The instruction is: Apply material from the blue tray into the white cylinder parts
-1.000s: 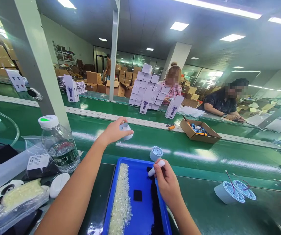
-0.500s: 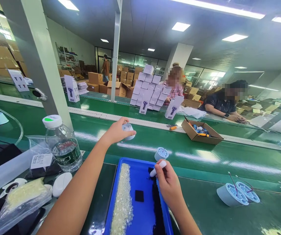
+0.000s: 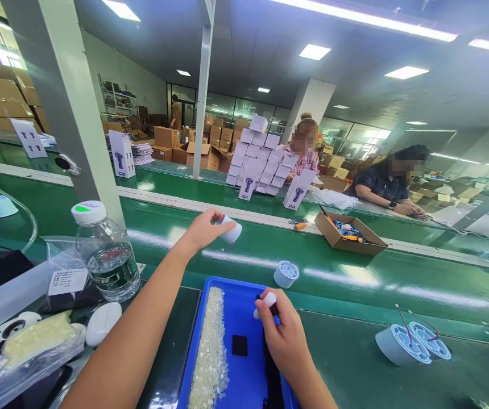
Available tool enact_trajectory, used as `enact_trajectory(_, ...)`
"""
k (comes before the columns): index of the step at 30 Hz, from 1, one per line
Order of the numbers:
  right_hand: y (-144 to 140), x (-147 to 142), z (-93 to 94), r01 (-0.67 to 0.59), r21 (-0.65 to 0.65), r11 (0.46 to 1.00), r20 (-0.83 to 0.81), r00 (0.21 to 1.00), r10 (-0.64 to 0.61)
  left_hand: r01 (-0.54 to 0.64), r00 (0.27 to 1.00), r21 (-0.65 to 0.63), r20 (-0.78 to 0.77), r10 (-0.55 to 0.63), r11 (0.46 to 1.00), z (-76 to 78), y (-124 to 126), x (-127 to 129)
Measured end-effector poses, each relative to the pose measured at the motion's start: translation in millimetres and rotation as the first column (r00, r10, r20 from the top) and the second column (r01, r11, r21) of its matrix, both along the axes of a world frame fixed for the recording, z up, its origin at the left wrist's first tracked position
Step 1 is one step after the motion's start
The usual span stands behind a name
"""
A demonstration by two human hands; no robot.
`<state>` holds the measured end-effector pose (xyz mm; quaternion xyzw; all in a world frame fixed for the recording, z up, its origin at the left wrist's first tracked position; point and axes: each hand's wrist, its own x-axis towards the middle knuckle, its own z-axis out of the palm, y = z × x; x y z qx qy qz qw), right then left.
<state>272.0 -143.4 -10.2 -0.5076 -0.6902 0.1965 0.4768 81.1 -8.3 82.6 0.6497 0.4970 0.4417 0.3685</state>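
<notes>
**Working at a green conveyor bench in a packing hall**

Gripping a pale round part (image 3: 230, 232) in left hand (image 3: 204, 230) fingers, out over glossy green belt (image 3: 355, 278). Pinching a small white tool (image 3: 264, 302) in right hand (image 3: 281, 335) above blue tray (image 3: 244, 318) on the near bench. Water bottle (image 3: 103, 250) at left. Stacked white boxes (image 3: 257, 156), cardboard cartons and ceiling panel lights beyond.

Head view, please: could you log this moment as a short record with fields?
left hand: left hand grips a pale round part above the green belt
right hand: right hand holds a small white tool over the blue tray
tray contents: clear beads, black strip
nearby: water bottle, a second round part on the belt
</notes>
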Motion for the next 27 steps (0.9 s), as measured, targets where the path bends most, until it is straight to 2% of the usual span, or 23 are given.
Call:
enact_trajectory(2,0.4,0.5,0.0,0.008,-0.009,1.000,0.018,1.000,-0.007,0.065,0.977,-0.086,0.208,-0.046,0.994,1.0,0.8,2.2)
enact_trajectory(4,1.0,1.2,1.2,-0.003,-0.044,0.999,0.008,1.000,0.004,0.126,0.896,-0.144,0.441,-0.050,0.981,2.9,2.2,4.9)
enact_trajectory(6,0.1,1.2,3.8,-0.023,-0.069,0.997,-0.025,0.999,0.021,0.146,0.788,-0.198,0.616,0.007,0.969,3.7,4.8,7.8)
enact_trajectory(8,-3.0,-0.3,6.9,-0.019,-0.046,0.999,-0.074,0.997,0.016,0.128,0.713,-0.280,0.693,0.108,0.951,2.1,7.9,10.8)
enact_trajectory(10,-7.7,-3.4,9.0,0.000,0.006,1.000,-0.120,0.993,0.001,0.092,0.699,-0.361,0.687,0.198,0.928,-1.7,10.0,13.8)
enact_trajectory(12,-11.9,-7.2,8.9,-0.044,0.017,0.999,-0.129,0.991,0.046,0.061,0.719,-0.391,0.655,0.231,0.918,-5.9,10.1,17.1)
enact_trajectory(16,-14.6,-11.1,4.7,-0.208,-0.065,0.976,-0.144,0.970,0.197,0.102,0.767,-0.347,0.624,0.148,0.932,-10.5,4.2,26.2)
enact_trajectory(19,-13.5,-7.3,5.4,-0.092,-0.027,0.995,-0.341,0.937,0.077,0.166,0.822,-0.334,0.566,0.056,0.928,-10.8,-2.6,35.0)
enact_trajectory(22,-12.0,-0.4,11.7,0.066,-0.031,0.997,-0.539,0.839,-0.073,0.238,0.874,-0.313,0.482,-0.062,0.919,-10.8,-9.5,43.8)
enact_trajectory(24,-10.5,3.7,16.4,0.107,-0.063,0.992,-0.603,0.788,-0.123,0.284,0.895,-0.296,0.423,-0.141,0.912,-10.3,-13.7,49.1)
enact_trajectory(27,-7.8,7.1,20.0,0.107,-0.102,0.989,-0.633,0.760,-0.148,0.301,0.916,-0.290,0.353,-0.191,0.909,-8.1,-18.8,55.3)
